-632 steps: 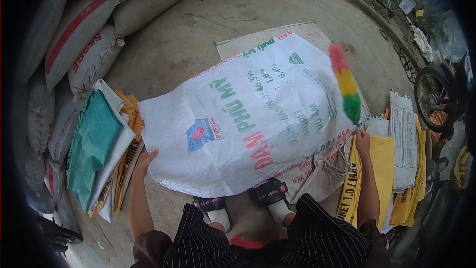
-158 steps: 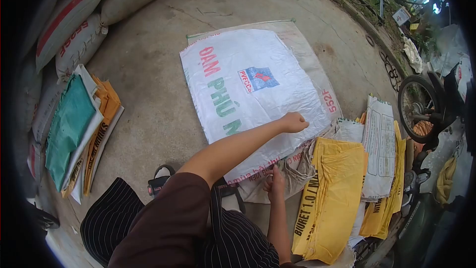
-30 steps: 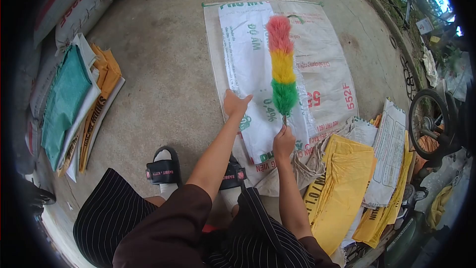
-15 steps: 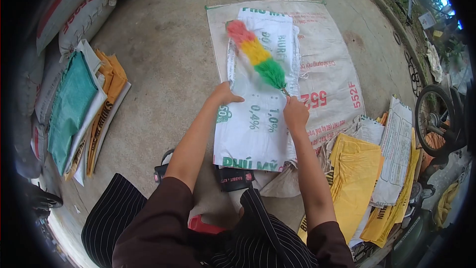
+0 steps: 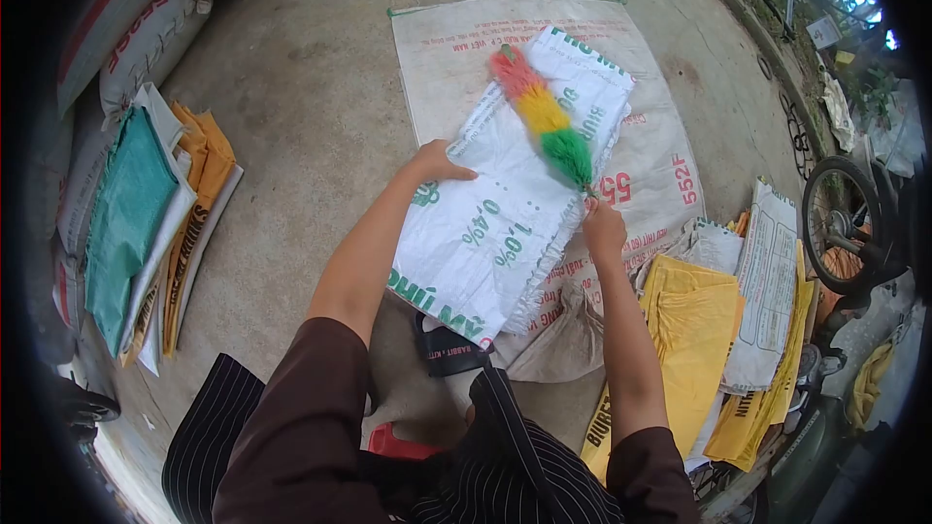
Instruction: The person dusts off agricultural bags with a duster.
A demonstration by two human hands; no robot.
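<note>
A white woven sack [image 5: 466,223] with green print lies folded flat in front of me, turned at a slant. My left hand [image 5: 437,164] grips its left edge, thumb on top and fingers hidden underneath. In my right hand [image 5: 604,230], closed at the sack's right edge, is the thin handle of a feather duster [image 5: 542,114]. The duster's pink, yellow and green head rests across the upper part of the white sack. Beneath both lies a larger, dusty sack [image 5: 442,63] with red print, spread on the concrete.
Folded yellow sacks [image 5: 684,340] and a white printed sack [image 5: 762,306] are piled at the right, close to a bicycle wheel [image 5: 843,223]. At the left stand a folded green sack [image 5: 126,223], orange sacks [image 5: 206,165] and full sacks [image 5: 155,44]. A black sandal [image 5: 449,349] shows below.
The white sack has turned clockwise, its top swinging right and its bottom edge left. The duster has shifted right along with my right hand. Both hands keep their grip.
</note>
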